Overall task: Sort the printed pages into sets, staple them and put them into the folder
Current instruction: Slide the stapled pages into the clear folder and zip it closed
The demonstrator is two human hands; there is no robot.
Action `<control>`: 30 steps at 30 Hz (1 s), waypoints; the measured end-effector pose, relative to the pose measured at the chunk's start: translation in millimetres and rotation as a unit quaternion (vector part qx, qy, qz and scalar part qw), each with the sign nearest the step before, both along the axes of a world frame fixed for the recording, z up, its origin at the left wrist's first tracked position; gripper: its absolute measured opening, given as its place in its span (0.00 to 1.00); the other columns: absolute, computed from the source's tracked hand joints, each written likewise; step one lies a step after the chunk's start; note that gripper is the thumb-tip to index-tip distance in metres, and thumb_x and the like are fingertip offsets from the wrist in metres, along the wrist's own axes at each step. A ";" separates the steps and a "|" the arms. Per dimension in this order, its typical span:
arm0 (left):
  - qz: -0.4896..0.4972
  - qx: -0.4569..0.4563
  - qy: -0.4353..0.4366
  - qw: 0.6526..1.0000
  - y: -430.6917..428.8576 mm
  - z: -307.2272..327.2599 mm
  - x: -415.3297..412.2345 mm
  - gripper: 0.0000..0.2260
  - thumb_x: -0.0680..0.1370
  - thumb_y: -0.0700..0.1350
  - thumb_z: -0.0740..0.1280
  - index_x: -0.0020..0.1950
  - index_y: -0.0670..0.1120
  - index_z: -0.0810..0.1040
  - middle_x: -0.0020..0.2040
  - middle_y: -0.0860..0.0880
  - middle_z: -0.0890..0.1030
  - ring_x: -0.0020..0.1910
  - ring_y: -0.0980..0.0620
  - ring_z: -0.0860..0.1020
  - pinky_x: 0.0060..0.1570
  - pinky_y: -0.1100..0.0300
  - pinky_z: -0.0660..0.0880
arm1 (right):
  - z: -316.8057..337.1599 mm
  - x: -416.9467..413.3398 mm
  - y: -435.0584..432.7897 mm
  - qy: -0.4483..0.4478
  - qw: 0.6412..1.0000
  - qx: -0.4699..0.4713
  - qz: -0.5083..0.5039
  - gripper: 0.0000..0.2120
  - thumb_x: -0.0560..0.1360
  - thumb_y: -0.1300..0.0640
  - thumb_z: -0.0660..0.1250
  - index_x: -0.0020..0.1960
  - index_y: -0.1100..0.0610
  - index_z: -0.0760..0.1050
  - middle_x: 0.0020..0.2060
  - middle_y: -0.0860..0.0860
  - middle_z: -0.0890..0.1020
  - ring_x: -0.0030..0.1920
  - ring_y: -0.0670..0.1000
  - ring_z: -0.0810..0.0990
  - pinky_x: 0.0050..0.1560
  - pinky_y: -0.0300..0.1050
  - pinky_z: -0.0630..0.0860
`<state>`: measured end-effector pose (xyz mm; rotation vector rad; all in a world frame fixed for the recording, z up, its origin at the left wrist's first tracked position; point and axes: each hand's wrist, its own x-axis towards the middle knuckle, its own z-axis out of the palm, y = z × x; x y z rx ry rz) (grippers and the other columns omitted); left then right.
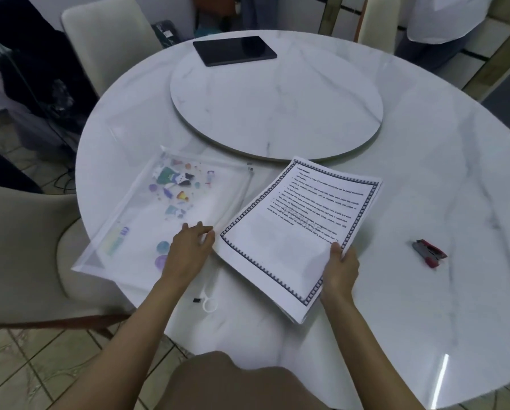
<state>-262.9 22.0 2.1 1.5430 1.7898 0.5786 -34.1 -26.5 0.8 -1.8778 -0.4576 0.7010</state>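
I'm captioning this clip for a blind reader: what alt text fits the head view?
A person's right hand holds a stack of printed pages by its edge over a round white marble table, while the left hand rests on a translucent zip folder. A red stapler lies to the right; a dark tablet sits at the far side.

We cannot read the text on the printed pages — too small and soft. The right hand covers their near corner, fingers out of sight beneath. The left hand hides part of the folder — its printed pictures are too blurred to make out
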 end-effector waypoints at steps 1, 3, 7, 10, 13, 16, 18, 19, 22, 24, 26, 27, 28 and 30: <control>0.000 0.005 -0.008 1.000 -0.9 1.9 -1.0 0.14 0.80 0.44 0.59 0.64 0.42 0.76 0.69 0.43 0.72 0.75 0.44 0.58 0.70 0.57 0.56 | -1.4 -3.2 -0.4 0.000 1.000 -0.006 -0.007 0.12 0.81 0.58 0.55 0.60 0.62 0.71 0.48 0.53 0.75 0.48 0.52 0.72 0.52 0.42 0.67; -0.007 0.019 -0.014 1.000 -2.4 6.7 -2.5 0.14 0.81 0.43 0.58 0.62 0.41 0.76 0.66 0.42 0.75 0.73 0.44 0.62 0.70 0.59 0.55 | -3.3 -6.7 -1.1 -0.004 1.000 -0.020 -0.019 0.13 0.81 0.58 0.55 0.60 0.63 0.71 0.49 0.55 0.76 0.48 0.52 0.72 0.51 0.42 0.66; -0.017 0.027 -0.012 0.999 -2.5 12.2 -9.2 0.14 0.81 0.42 0.58 0.61 0.39 0.77 0.63 0.42 0.78 0.71 0.43 0.65 0.70 0.60 0.56 | -4.1 -9.7 -4.6 -0.010 0.999 -0.031 -0.039 0.13 0.81 0.58 0.54 0.61 0.63 0.71 0.55 0.60 0.78 0.53 0.57 0.75 0.51 0.43 0.67; -0.018 0.014 -0.019 1.000 -2.2 15.9 -13.1 0.13 0.81 0.42 0.57 0.56 0.37 0.79 0.58 0.40 0.80 0.66 0.41 0.70 0.68 0.62 0.57 | -2.2 -16.6 -6.8 -0.019 0.999 -0.028 -0.039 0.13 0.81 0.58 0.54 0.60 0.63 0.71 0.54 0.60 0.78 0.51 0.55 0.74 0.51 0.43 0.67; -0.023 0.007 -0.019 1.000 -3.9 13.4 -14.4 0.12 0.81 0.42 0.57 0.52 0.39 0.79 0.57 0.39 0.80 0.61 0.43 0.72 0.59 0.62 0.61 | -1.8 -25.5 -6.3 -0.023 0.999 -0.023 -0.036 0.13 0.81 0.58 0.54 0.59 0.63 0.71 0.50 0.56 0.77 0.49 0.54 0.73 0.52 0.43 0.67; -0.028 -0.003 -0.010 1.000 -6.7 10.1 -14.9 0.14 0.81 0.43 0.56 0.59 0.38 0.77 0.61 0.41 0.78 0.71 0.44 0.65 0.60 0.61 0.63 | -0.7 -34.9 -5.8 -0.018 0.999 -0.010 -0.031 0.12 0.81 0.58 0.54 0.59 0.62 0.71 0.46 0.52 0.75 0.48 0.53 0.73 0.52 0.43 0.68; -0.036 0.002 0.007 0.999 -7.9 7.8 -14.6 0.14 0.81 0.43 0.57 0.59 0.37 0.76 0.59 0.40 0.79 0.69 0.43 0.67 0.59 0.58 0.65 | 1.1 -40.5 -7.4 -0.019 0.999 0.003 -0.028 0.11 0.80 0.58 0.55 0.58 0.61 0.72 0.45 0.52 0.75 0.47 0.53 0.73 0.52 0.43 0.69; -0.039 0.003 0.014 0.999 -8.5 6.4 -14.5 0.14 0.81 0.43 0.57 0.59 0.36 0.76 0.59 0.38 0.78 0.67 0.42 0.68 0.58 0.55 0.66 | 2.4 -43.1 -8.7 -0.021 0.999 0.008 -0.027 0.11 0.80 0.58 0.55 0.58 0.61 0.72 0.45 0.52 0.75 0.47 0.53 0.74 0.52 0.43 0.69; -0.040 0.007 0.025 0.999 -9.5 2.5 -13.0 0.17 0.80 0.47 0.56 0.59 0.36 0.75 0.58 0.38 0.78 0.64 0.41 0.70 0.59 0.51 0.67 | 3.3 -49.5 -12.7 -0.027 0.999 0.024 -0.022 0.09 0.80 0.59 0.55 0.55 0.58 0.72 0.45 0.51 0.75 0.47 0.52 0.74 0.52 0.43 0.69; -0.052 0.011 0.043 0.998 -8.9 -0.7 -9.4 0.18 0.80 0.49 0.57 0.63 0.39 0.73 0.62 0.41 0.76 0.65 0.43 0.71 0.60 0.52 0.68 | 3.9 -54.8 -15.8 -0.022 0.999 0.033 -0.013 0.07 0.80 0.58 0.55 0.53 0.56 0.71 0.45 0.50 0.75 0.47 0.51 0.74 0.52 0.43 0.69; -0.068 0.011 0.048 0.997 -8.4 -3.3 -3.9 0.18 0.80 0.48 0.58 0.68 0.44 0.70 0.72 0.46 0.68 0.71 0.46 0.65 0.65 0.55 0.64 | 3.0 -58.6 -18.5 -0.005 0.999 0.033 0.004 0.08 0.80 0.58 0.55 0.56 0.56 0.71 0.47 0.50 0.76 0.48 0.51 0.75 0.53 0.44 0.70; -0.075 0.016 0.036 0.996 -8.0 -5.0 -1.5 0.18 0.80 0.47 0.59 0.69 0.46 0.69 0.74 0.48 0.63 0.73 0.48 0.63 0.67 0.56 0.63 | 1.4 -58.5 -19.1 0.006 0.999 0.031 0.015 0.08 0.80 0.57 0.55 0.56 0.55 0.71 0.48 0.51 0.76 0.49 0.51 0.75 0.54 0.46 0.72; -0.080 0.023 0.018 0.996 -8.1 -5.3 0.2 0.17 0.80 0.47 0.59 0.69 0.47 0.70 0.75 0.49 0.61 0.73 0.50 0.62 0.67 0.56 0.63 | -2.3 -56.3 -18.9 0.017 0.999 0.027 0.026 0.07 0.80 0.57 0.56 0.54 0.53 0.71 0.49 0.51 0.77 0.51 0.52 0.76 0.56 0.48 0.73; -0.082 0.036 -0.015 0.996 -7.3 -4.7 -1.4 0.16 0.79 0.45 0.61 0.67 0.47 0.72 0.75 0.48 0.62 0.73 0.51 0.63 0.66 0.60 0.62 | -9.4 -48.9 -16.0 0.039 0.998 0.015 0.043 0.05 0.80 0.56 0.56 0.53 0.52 0.70 0.50 0.52 0.78 0.54 0.54 0.77 0.60 0.54 0.74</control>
